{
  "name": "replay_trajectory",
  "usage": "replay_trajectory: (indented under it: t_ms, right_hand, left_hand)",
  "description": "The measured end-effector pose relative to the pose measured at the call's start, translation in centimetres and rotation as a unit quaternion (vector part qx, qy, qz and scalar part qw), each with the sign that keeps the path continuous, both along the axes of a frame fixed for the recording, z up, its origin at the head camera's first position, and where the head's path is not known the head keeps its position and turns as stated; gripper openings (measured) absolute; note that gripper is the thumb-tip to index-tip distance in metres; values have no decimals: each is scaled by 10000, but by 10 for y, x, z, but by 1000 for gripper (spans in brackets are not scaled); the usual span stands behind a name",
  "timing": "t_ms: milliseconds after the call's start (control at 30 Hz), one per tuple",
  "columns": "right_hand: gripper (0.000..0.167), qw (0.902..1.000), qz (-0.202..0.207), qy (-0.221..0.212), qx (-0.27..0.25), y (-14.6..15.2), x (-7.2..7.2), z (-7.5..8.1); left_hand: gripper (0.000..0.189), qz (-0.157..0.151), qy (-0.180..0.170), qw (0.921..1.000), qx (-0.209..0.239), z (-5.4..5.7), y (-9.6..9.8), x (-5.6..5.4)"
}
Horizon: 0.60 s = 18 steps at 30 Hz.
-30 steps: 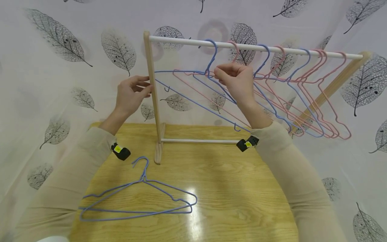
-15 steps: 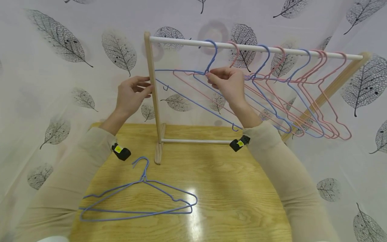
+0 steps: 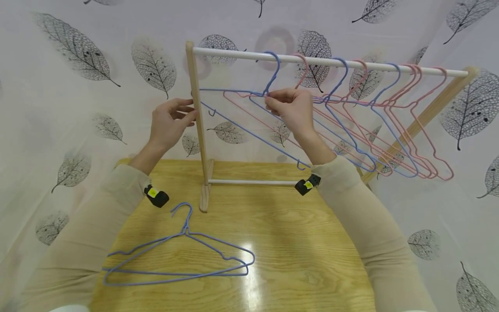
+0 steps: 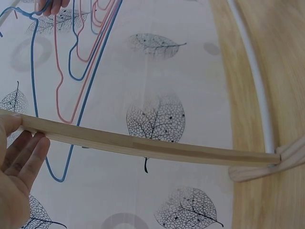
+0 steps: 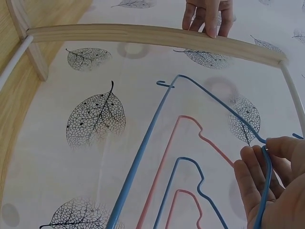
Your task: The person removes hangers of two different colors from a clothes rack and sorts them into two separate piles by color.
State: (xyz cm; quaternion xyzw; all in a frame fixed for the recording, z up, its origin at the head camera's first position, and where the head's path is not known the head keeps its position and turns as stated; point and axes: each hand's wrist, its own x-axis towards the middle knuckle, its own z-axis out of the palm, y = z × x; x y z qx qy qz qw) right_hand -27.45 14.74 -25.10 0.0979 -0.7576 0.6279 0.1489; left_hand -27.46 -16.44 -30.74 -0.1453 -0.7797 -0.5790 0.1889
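Observation:
My left hand (image 3: 171, 123) holds the left wooden post (image 3: 198, 112) of a hanger rack. In the left wrist view its thumb lies on one face of the post (image 4: 133, 145) and its fingers against the other. With thumb and fingers, my right hand (image 3: 292, 110) pinches a blue clothes hanger (image 3: 278, 66) near the neck, just under its hook. That hook sits over the white rail (image 3: 234, 53). The right wrist view shows the same blue hanger (image 5: 143, 148) with small hooks on its lower bar, its shoulder end pointing at the post.
Several pink and blue hangers (image 3: 444, 78) hang along the rail to the right. Two overlapping blue hangers (image 3: 175, 283) lie on the wooden table (image 3: 296, 260) at front left. A white lower bar (image 3: 253, 182) joins the rack's feet. Leaf-patterned cloth (image 3: 148, 17) covers the wall behind.
My right hand has shifted left and slightly down to the neck of the leftmost blue hanger, whose lower bar has swung a little left. The left hand has stayed at the post.

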Motion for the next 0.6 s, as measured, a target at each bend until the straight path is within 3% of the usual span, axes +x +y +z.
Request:
replay_trajectory:
  t_ms: [300,600]
  right_hand:
    - [17,10000,-38,-22,64,-1,0,-1]
    - [17,9994,-16,4,-334,11,6,7]
  left_hand:
    - [30,5,-45,10000,50,0,-1,0]
    - [30,-27,-18,10000,61,0,0,-1]
